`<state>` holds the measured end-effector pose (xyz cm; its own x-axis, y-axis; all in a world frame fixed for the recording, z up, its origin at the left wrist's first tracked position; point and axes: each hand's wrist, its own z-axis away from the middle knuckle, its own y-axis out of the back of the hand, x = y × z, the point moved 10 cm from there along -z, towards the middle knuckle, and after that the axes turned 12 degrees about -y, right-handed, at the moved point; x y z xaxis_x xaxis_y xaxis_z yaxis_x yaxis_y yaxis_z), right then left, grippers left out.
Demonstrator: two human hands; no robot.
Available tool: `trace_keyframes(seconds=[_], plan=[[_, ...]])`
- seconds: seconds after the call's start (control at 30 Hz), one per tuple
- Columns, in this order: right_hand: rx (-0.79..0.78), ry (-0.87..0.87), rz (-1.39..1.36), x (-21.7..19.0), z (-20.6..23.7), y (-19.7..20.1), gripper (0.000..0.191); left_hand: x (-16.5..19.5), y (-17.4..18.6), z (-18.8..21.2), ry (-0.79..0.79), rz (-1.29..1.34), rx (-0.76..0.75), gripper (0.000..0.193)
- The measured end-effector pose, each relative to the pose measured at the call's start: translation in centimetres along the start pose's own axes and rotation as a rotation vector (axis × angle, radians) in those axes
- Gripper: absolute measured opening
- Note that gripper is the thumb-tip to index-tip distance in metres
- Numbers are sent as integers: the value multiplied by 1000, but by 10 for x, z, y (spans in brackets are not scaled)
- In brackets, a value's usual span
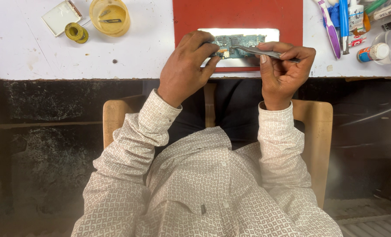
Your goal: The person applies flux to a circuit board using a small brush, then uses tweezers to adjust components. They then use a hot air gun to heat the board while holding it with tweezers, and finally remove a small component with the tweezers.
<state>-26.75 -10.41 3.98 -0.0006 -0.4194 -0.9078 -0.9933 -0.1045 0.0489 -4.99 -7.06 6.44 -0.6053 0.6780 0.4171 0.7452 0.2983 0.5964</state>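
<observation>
A small green circuit board [241, 43] lies over a bright lit panel [272, 33] on a red mat [239, 15] at the table's near edge. My left hand [184, 68] grips the board's left end between thumb and fingers. My right hand [283, 72] pinches a pair of metal tweezers [259, 51], whose tips point left and rest on the middle of the board. Both forearms wear patterned white sleeves.
On the white table [24, 48], a yellow tub [110, 16], a solder spool [76, 32] and a flat white square case [60, 16] sit at the left. Brushes [331, 28], small bottles [371, 52] and a clear container crowd the right. A wooden chair [316, 131] is under me.
</observation>
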Motion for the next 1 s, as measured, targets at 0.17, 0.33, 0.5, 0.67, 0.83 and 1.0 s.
trace_keyframes(seconds=[0.17,0.33,0.5,0.67,0.83,1.0], plan=[[35,31,-36,0,1,4,41,0,-1,1,6,3,-7,18],[36,51,-23,0,1,2,41,-1,-2,0,1,-3,-6,19],[10,53,-1,-2,2,-1,41,-1,-2,1,0,-3,-2,18],[10,37,3,-1,2,-2,40,-1,-1,0,-5,-4,3,18],[22,43,-31,-2,1,-1,40,0,-1,0,-2,-3,-3,19],[-6,17,-9,-1,2,-2,40,0,-1,0,-3,-6,1,18]])
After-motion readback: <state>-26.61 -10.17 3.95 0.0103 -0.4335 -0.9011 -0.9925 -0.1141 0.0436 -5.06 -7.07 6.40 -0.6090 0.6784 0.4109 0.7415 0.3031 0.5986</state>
